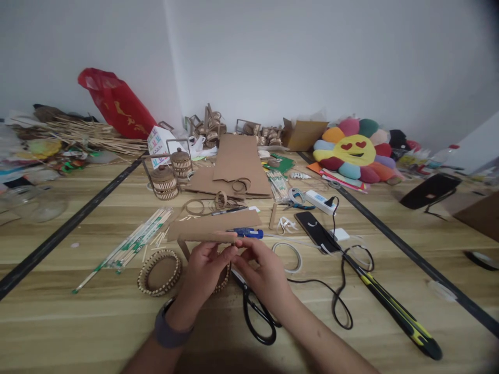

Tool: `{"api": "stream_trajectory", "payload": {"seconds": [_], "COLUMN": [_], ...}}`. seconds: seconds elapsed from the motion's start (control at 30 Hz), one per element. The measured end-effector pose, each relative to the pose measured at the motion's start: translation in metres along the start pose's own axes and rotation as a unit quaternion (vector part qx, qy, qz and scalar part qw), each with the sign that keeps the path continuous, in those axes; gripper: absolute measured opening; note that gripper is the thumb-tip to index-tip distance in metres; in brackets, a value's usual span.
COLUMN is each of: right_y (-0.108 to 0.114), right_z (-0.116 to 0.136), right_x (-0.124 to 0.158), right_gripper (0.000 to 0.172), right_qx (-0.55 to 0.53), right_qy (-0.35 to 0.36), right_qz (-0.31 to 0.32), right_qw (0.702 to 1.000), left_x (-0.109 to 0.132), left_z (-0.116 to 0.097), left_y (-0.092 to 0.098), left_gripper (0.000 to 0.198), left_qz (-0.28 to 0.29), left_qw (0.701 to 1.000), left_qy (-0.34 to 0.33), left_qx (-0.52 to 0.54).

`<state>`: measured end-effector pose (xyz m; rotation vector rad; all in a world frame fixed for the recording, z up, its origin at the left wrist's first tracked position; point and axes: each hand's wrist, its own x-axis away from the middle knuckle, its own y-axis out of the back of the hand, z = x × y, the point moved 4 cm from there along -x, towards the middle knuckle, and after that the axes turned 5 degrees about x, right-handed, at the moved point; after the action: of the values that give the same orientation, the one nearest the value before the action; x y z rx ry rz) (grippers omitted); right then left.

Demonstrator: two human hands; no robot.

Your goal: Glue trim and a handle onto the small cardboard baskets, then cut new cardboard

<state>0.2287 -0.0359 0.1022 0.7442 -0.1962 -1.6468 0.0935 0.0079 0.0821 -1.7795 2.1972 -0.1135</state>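
A bent cardboard strip (208, 238) is held level above the table, one end folded downward at the left. My left hand (206, 267) pinches it near its right end. Against that same end press the fingertips of my right hand (265, 267), closed on the strip and touching my left thumb. Left of my hands lies a round basket (159, 272) of cardboard and short sticks. A second round basket (223, 280) is mostly hidden behind my left hand. Black-handled scissors (259, 322) lie under my right wrist.
Stick bundles (134, 239) lie left, near finished lidded baskets (164, 184). Cardboard sheets (237, 156) are behind. To the right are a tape roll (288, 258), a phone (315, 231), a power strip (320, 201), a cable (335, 296) and a yellow-black handled tool (401, 311).
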Motion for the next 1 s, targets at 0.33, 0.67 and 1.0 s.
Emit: {"api": "stream_trajectory", "payload": {"seconds": [0.33, 0.67, 1.0], "right_y": [0.012, 0.010, 0.006], "right_z": [0.008, 0.005, -0.006], "right_x": [-0.003, -0.012, -0.016], "right_gripper": [0.016, 0.009, 0.011], "right_qx": [0.021, -0.002, -0.055], "right_qy": [0.087, 0.070, 0.030], "right_qz": [-0.067, -0.021, -0.011], "right_qw": [0.994, 0.997, 0.998], "left_x": [0.000, 0.016, 0.048], "left_z": [-0.014, -0.007, -0.055], "left_y": [-0.011, -0.003, 0.071], "left_gripper": [0.009, 0.035, 0.029], "left_qz": [0.031, 0.010, -0.168], "left_qw": [0.996, 1.000, 0.918], "left_qy": [-0.060, 0.021, -0.183], "left_qx": [0.059, -0.014, -0.311]}}
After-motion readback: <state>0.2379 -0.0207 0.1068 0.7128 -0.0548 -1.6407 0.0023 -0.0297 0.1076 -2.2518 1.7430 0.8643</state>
